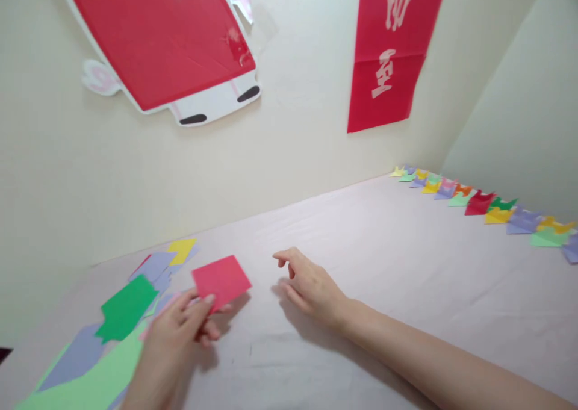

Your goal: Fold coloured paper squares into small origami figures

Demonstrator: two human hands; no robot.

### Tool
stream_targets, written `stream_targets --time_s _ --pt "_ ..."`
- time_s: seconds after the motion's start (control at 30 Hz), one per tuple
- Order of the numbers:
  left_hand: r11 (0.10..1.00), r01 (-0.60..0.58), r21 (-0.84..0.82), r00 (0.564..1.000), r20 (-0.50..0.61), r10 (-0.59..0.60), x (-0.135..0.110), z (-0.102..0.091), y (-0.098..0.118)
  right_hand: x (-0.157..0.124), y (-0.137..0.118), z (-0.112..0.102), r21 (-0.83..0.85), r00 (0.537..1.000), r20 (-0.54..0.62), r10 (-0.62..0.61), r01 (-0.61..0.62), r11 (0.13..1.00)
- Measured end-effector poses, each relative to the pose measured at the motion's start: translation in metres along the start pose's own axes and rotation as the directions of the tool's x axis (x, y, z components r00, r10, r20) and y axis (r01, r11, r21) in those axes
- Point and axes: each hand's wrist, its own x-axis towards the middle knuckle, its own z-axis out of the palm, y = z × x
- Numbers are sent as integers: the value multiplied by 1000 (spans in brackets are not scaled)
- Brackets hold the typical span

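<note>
A flat, square-looking piece of red paper [222, 279] is pinched in my left hand [183, 323], between the thumb on top and the fingers beneath. It is held a little above the white cloth [271, 362], where a shadow falls below it. To the right of the paper, my right hand [309, 283] hovers over the cloth with its fingers loosely bent and apart, holding nothing. A gap separates its fingertips from the red paper. Left of my left hand lies a spread of coloured paper, including a green sheet [127, 307] and a yellow one [182, 251].
Several small folded paper pieces [480, 203] in many colours stand in rows along the right edge by the wall. On the far wall hang a red banner [392, 55] with white characters and a red and white cutout [167, 37]. Light green paper [97, 380] lies front left.
</note>
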Motion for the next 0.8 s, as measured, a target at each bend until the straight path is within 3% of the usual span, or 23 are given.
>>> stream_targets --time_s 0.07,0.17,0.23,0.33,0.4,0.47,0.53,0.6,0.67,0.7,0.77,0.8 --pt "980 109 -168 981 176 -79 -13 31 4 -6 -7 -4 -65 989 -2 -146 145 987" --pt "890 220 -399 965 224 -138 -27 71 4 -16 -13 -9 -181 973 64 -222 230 956" --pt "859 267 -436 942 306 -138 -35 86 0 -21 -13 -11 -222 972 95 -213 229 948" --pt "874 271 -403 934 328 -139 -46 95 -10 -26 -6 -14 -227 970 171 -175 212 951" --pt "904 224 -365 945 308 -109 -52 95 -16 -27 0 -15 -199 973 178 -145 179 963" --pt "966 129 -226 949 309 -55 -57 92 -20 -27 7 -18 -165 975 183 -124 155 974" --pt "995 -100 -8 952 289 98 -57 86 -23 -26 14 -22 -144 976 189 -108 137 980" --pt "892 -401 207 892 311 329 -53 80 -30 -25 20 -27 -145 976 201 -87 117 982" --pt "679 -646 350 758 399 516 -45 77 -40 -24 23 -33 -173 971 229 -65 106 979" --pt "564 -727 392 686 451 571 -41 76 -47 -23 22 -37 -198 967 249 -60 111 974" --pt "389 -802 454 591 508 627 -34 79 -61 -21 18 -42 -256 950 304 -64 146 955" --pt "337 -807 484 573 507 644 -32 82 -68 -21 16 -44 -277 941 328 -81 178 944"
